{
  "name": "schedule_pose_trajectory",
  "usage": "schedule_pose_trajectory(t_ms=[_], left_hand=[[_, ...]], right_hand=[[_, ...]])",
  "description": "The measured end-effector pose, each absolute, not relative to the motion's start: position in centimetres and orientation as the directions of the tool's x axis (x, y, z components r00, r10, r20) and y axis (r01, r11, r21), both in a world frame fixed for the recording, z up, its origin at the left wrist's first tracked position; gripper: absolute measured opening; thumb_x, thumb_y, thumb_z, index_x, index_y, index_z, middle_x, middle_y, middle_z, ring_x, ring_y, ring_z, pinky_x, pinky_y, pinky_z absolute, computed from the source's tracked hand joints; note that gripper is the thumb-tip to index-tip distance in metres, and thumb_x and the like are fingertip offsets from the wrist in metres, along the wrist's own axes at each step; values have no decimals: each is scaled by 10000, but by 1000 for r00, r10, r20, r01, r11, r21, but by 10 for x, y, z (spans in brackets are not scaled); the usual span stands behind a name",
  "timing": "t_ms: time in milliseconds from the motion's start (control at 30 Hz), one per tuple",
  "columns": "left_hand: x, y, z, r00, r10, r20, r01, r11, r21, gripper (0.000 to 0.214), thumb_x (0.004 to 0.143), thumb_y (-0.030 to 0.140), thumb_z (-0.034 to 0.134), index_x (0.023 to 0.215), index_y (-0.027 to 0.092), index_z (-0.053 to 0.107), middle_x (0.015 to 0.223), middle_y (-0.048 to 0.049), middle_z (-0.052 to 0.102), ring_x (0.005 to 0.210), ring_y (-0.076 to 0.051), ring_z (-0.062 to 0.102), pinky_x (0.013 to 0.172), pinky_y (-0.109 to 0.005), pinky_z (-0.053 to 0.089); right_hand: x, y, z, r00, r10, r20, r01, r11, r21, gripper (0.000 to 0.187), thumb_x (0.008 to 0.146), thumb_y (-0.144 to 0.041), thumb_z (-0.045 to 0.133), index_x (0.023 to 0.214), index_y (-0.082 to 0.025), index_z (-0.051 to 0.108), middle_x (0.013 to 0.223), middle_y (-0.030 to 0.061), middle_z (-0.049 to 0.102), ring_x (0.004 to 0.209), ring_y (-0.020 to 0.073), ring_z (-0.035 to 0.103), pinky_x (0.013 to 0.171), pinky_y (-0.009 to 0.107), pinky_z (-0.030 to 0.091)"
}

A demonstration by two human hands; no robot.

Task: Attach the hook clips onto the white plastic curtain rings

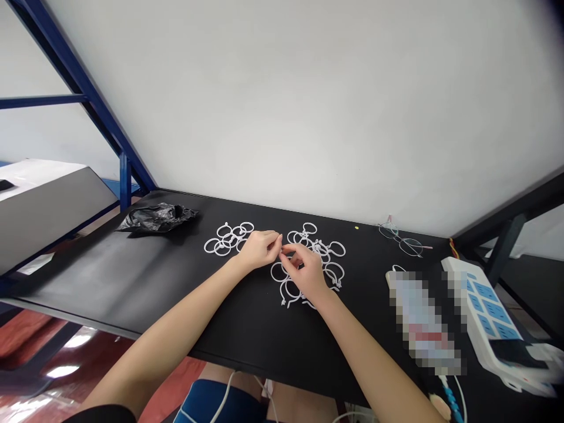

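Note:
My left hand (263,248) is pinched, its fingertips meeting those of my right hand (306,267) above the black table (255,329). My right hand's thumb and forefinger curve toward the same spot, also closed. Whatever is between the fingertips is too small and covered to make out. Below and around my right hand lies a loose pile of thin white plastic rings (335,271), several of them gaping, with small knobs at their ends. Left of my left hand is a second cluster of white rings (222,247), which look closed and overlap each other.
A crumpled black plastic bag (154,218) lies at the back left. Toward the right are eyeglasses (399,236), a blurred-out phone (425,329) with a cable, and a white power strip (489,311). A blue metal frame (99,111) rises at left.

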State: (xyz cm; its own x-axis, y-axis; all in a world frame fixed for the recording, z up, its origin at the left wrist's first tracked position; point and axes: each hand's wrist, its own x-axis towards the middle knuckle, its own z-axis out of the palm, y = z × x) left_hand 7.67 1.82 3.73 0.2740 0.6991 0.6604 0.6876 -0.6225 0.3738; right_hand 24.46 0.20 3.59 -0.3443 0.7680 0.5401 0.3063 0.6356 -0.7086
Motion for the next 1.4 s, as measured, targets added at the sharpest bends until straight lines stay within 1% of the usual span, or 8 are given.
schedule_pose_trajectory(t_ms=[133,300,500,633,967,1167,1267,1400], left_hand=[[77,18,37,285,706,649,682,-625,380,374,936,230,354,565,185,382,534,16,428,473,-84,382,484,-239,312],[78,19,37,284,702,653,665,-635,394,376,938,241,349,566,189,362,532,15,417,477,-88,369,487,-243,310],[79,19,35,283,702,654,657,-639,401,373,939,226,356,568,193,331,534,21,394,472,-89,343,480,-246,290],[79,19,35,286,701,653,663,-637,393,374,940,227,353,569,194,327,535,21,397,470,-88,340,481,-244,287],[79,19,35,283,704,651,670,-631,391,365,938,227,356,578,191,310,537,26,381,470,-79,340,478,-237,277],[78,19,35,290,723,627,679,-617,397,368,939,230,352,575,186,328,543,24,386,480,-81,343,494,-240,282],[79,18,35,282,754,593,738,-566,368,371,946,249,348,584,178,381,563,13,437,496,-87,376,510,-243,284],[77,22,34,155,839,521,871,-365,328,369,959,315,374,638,173,486,628,-5,541,546,-107,448,528,-253,274]], right_hand=[[244,2,35,-349,756,554,283,648,-707,110,885,-243,544,890,-216,650,773,12,649,545,101,558,519,239,487],[243,1,33,-340,775,532,239,618,-749,122,883,-249,557,857,-212,670,727,10,655,565,121,596,540,258,512],[243,1,34,-330,802,498,195,574,-795,124,879,-265,574,824,-219,675,679,1,636,552,129,595,547,272,523],[243,1,33,-327,809,489,173,560,-810,123,875,-262,577,815,-215,673,696,4,641,546,126,595,537,272,519],[243,1,35,-332,807,489,178,563,-807,122,873,-238,577,796,-207,667,677,-2,620,543,119,582,528,261,498],[243,1,34,-335,799,499,198,578,-792,119,877,-236,563,811,-202,656,677,-3,621,535,115,584,528,255,498],[242,3,32,-322,786,529,255,610,-751,87,859,-217,570,840,-206,654,698,1,634,532,112,572,518,251,495],[241,5,29,-313,790,528,305,610,-731,94,828,-198,587,895,-208,652,845,26,669,546,98,577,481,228,493]])
